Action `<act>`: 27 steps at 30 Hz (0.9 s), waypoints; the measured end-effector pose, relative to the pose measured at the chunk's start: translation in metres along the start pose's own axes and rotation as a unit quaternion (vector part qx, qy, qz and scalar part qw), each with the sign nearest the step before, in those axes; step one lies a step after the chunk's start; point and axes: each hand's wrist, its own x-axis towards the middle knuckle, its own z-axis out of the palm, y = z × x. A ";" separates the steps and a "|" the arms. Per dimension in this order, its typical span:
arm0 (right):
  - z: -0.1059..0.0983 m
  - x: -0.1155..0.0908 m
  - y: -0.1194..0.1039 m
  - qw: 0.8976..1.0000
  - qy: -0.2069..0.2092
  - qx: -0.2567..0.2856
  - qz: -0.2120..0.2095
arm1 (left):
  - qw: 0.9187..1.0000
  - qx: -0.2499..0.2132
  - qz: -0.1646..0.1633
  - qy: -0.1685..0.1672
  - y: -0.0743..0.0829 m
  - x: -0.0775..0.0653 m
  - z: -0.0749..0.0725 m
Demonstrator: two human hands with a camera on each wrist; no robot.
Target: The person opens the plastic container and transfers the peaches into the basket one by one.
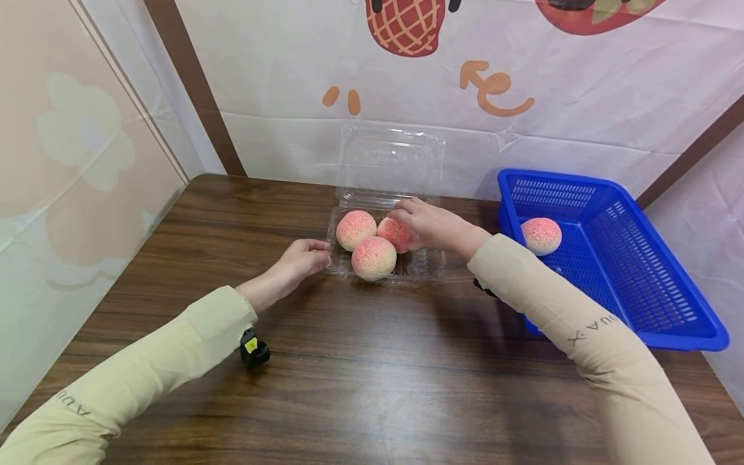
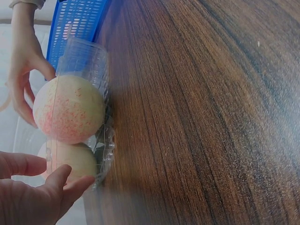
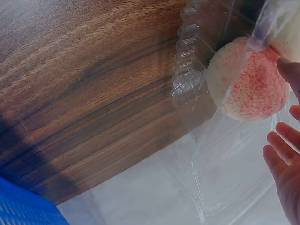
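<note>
A clear plastic clamshell box point(image 1: 433, 265) lies on the table with its lid point(image 1: 389, 161) raised at the back. Inside are three cream peaches speckled with pink: one at the left point(image 1: 356, 230), one in front point(image 1: 374, 258), and one at the back right point(image 1: 398, 234). My left hand point(image 1: 302, 261) pinches the box's left edge between thumb and fingers. Over the back-right peach is my right hand point(image 1: 433, 226), its fingers loosely spread. In the right wrist view, the right thumb point(image 3: 289, 72) lies against or close to a peach point(image 3: 248, 79), and the other fingers stand apart from it.
A blue plastic basket point(image 1: 616, 258) stands to the right of the box, with another peach point(image 1: 542, 236) at its left side. The brown wood-grain table point(image 1: 349, 374) meets a printed cloth point(image 1: 279, 148) behind the raised lid.
</note>
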 end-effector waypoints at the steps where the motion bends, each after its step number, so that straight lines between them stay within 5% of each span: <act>1: 0.001 0.000 0.000 1.000 0.001 0.000 -0.001 | 1.000 0.001 0.000 -0.001 0.000 0.000 0.000; 14: 0.010 0.006 0.000 1.000 0.007 0.006 0.005 | 1.000 -0.006 0.001 -0.005 0.000 -0.001 -0.002; 27: 0.018 0.011 -0.002 0.998 -0.035 0.031 0.034 | 1.000 -0.017 0.003 -0.006 -0.001 0.000 -0.001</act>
